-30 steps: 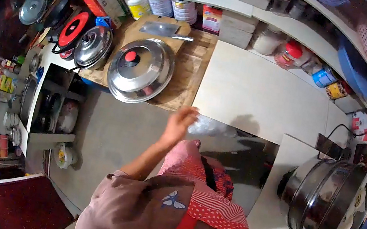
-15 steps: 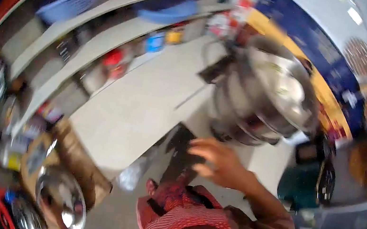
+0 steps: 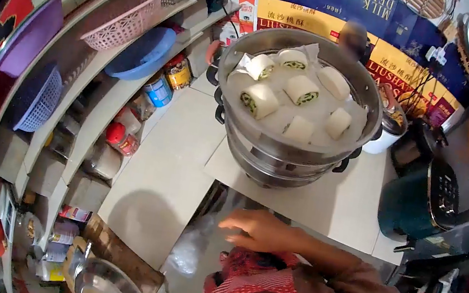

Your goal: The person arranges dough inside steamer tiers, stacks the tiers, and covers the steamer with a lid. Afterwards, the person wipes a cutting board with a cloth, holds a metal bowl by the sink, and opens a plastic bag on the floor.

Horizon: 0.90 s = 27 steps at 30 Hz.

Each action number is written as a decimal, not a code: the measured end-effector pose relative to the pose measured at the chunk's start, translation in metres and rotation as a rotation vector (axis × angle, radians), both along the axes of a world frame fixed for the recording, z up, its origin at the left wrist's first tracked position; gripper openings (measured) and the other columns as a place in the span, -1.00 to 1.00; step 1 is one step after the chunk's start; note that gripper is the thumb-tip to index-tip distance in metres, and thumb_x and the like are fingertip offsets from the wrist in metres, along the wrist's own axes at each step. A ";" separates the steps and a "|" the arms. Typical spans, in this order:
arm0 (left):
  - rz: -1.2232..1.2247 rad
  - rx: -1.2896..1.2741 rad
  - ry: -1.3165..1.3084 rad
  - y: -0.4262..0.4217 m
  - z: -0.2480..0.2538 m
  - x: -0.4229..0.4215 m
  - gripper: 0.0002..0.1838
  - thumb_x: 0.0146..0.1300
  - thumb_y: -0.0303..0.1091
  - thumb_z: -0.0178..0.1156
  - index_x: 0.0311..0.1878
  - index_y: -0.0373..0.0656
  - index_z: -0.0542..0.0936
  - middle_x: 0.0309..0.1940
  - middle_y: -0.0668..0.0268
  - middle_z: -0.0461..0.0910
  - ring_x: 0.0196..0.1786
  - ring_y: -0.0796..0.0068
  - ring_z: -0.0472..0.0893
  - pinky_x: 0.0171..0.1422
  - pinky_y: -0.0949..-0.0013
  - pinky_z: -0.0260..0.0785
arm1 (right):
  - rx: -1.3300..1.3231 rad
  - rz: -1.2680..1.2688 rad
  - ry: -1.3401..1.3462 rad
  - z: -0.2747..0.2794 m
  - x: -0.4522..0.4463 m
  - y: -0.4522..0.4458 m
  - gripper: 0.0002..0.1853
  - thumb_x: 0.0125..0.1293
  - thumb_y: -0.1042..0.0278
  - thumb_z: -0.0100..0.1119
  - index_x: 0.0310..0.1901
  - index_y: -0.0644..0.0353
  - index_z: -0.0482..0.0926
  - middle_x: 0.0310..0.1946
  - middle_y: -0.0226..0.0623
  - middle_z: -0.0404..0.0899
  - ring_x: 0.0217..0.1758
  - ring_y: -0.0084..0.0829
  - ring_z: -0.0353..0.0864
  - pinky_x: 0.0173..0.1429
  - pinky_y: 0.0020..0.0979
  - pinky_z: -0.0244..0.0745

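My right hand (image 3: 258, 230) is held in front of my apron (image 3: 251, 272), its fingers loosely bent and apart, with nothing in them. Beyond it, apart from the hand, stands a tall stacked metal steamer (image 3: 282, 154). Several white rolled buns (image 3: 302, 90) with green filling lie spaced out on a pale liner in its uncovered top tier. My left hand is out of view. At the bottom left edge is a round, shiny lid-like thing (image 3: 132, 290) with a metal rim, partly cut off by the frame.
Shelves on the left hold a pink basket (image 3: 122, 21), a blue basin (image 3: 144, 55) and jars. A wooden board (image 3: 125, 258) lies at lower left. On the right stand a dark green appliance (image 3: 410, 202) and a white pot (image 3: 379, 142) beside the tiled counter (image 3: 175, 131).
The view has swung and sharpened, so the steamer sits higher and further left. My left hand, at the round shiny thing before, has left view. My right hand appears nearer my body.
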<state>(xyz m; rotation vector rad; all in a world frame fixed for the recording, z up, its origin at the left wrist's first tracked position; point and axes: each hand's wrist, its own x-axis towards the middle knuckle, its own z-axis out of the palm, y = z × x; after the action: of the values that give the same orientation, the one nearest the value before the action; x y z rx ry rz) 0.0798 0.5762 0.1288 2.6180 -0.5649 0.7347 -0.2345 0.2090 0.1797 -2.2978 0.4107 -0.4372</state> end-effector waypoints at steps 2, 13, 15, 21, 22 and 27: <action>0.087 0.037 0.060 -0.009 0.018 0.003 -0.67 0.15 -0.25 -0.03 0.00 -0.06 0.42 -0.11 0.03 0.37 -0.20 0.14 0.38 -0.06 0.07 0.29 | 0.162 0.041 -0.041 0.001 -0.013 -0.009 -0.65 0.11 0.23 0.05 -0.11 0.26 0.37 -0.23 -0.13 0.44 -0.15 -0.18 0.46 -0.11 -0.27 0.38; -0.947 -0.265 -0.066 -0.285 0.254 -0.108 -0.57 0.07 -0.45 -0.07 0.07 -0.37 0.32 0.02 0.14 0.36 0.05 0.36 0.34 0.16 0.42 0.10 | 0.057 -0.080 -0.233 -0.005 -0.123 -0.047 -0.70 0.11 0.28 0.05 -0.12 0.20 0.42 -0.28 -0.18 0.47 -0.28 -0.22 0.50 -0.23 -0.36 0.42; -1.076 -0.276 0.001 -0.338 0.282 -0.146 -0.57 0.07 -0.45 -0.06 0.06 -0.37 0.33 -0.01 0.17 0.38 0.01 0.44 0.36 0.11 0.48 0.11 | 0.079 -0.131 -0.216 -0.006 -0.143 -0.050 -0.71 0.11 0.28 0.06 -0.14 0.21 0.43 -0.29 -0.18 0.47 -0.29 -0.23 0.50 -0.25 -0.38 0.42; -1.408 -0.125 0.159 -0.460 0.302 -0.205 -0.58 0.06 -0.44 0.03 0.04 -0.33 0.36 -0.11 0.29 0.41 -0.10 0.57 0.37 0.01 0.55 0.18 | 0.103 -0.279 -0.341 -0.025 -0.183 -0.048 -0.72 0.08 0.30 0.09 -0.18 0.24 0.46 -0.32 -0.19 0.47 -0.32 -0.27 0.51 -0.26 -0.40 0.43; -1.436 -0.103 0.188 -0.474 0.300 -0.213 -0.59 0.06 -0.43 0.04 0.03 -0.33 0.37 -0.14 0.31 0.42 -0.13 0.58 0.38 -0.01 0.55 0.19 | 0.111 -0.311 -0.329 -0.027 -0.189 -0.047 -0.72 0.08 0.31 0.09 -0.18 0.25 0.46 -0.33 -0.19 0.48 -0.31 -0.27 0.51 -0.24 -0.39 0.42; -1.509 -0.078 0.192 -0.522 0.280 -0.239 -0.60 0.03 -0.42 0.10 -0.01 -0.31 0.41 -0.22 0.28 0.44 -0.16 0.57 0.39 -0.02 0.55 0.20 | 0.102 -0.387 -0.356 -0.030 -0.211 -0.045 -0.72 0.06 0.32 0.10 -0.19 0.26 0.45 -0.33 -0.18 0.48 -0.28 -0.26 0.51 -0.20 -0.38 0.41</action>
<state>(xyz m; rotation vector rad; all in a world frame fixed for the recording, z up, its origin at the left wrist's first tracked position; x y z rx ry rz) -0.1595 0.0543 0.4087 1.4189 -1.9440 -0.0232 -0.4453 0.1644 0.1495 -1.9865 0.6803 -0.9749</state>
